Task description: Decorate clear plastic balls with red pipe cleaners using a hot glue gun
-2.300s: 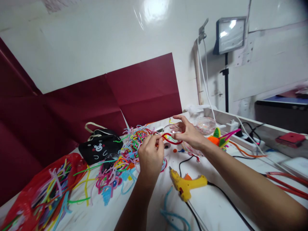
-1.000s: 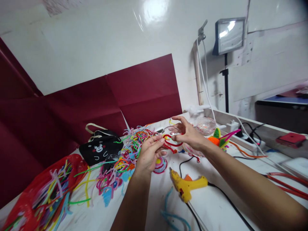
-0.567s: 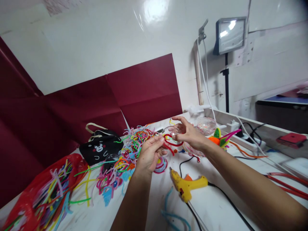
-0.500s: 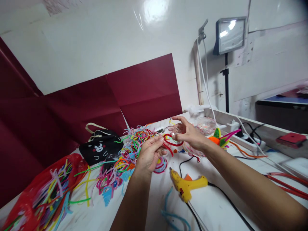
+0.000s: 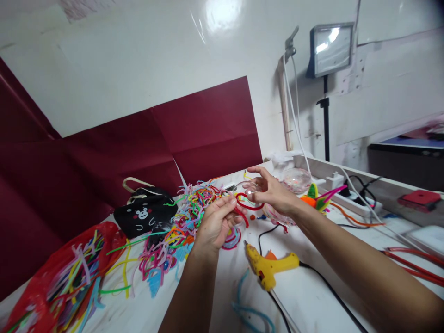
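Between the closed fingers of my left hand point(image 5: 218, 219) is a red pipe cleaner point(image 5: 250, 206), bent into a loop with one end hanging down. My right hand point(image 5: 268, 192) curves its fingers and thumb around a clear, rounded plastic piece point(image 5: 250, 187), whose full shape I cannot make out. The red loop passes just below the right thumb. Under my hands, a round coiled pipe-cleaner piece point(image 5: 232, 238) lies on the white table. A yellow hot glue gun point(image 5: 272, 267) rests nearer to me, its nozzle pointing toward my hands.
Heaped pipe cleaners point(image 5: 189, 210) spread left of my hands, by a black drawstring bag point(image 5: 145, 213) and a red plastic bag point(image 5: 31, 296) of more. A power strip point(image 5: 360, 206), clear ball point(image 5: 297, 180) and orange-and-green piece point(image 5: 314, 200) stand right. A black cord point(image 5: 333, 291) trails across.
The hanging end of the red pipe cleaner has shifted very slightly. Both hands stay almost in place.
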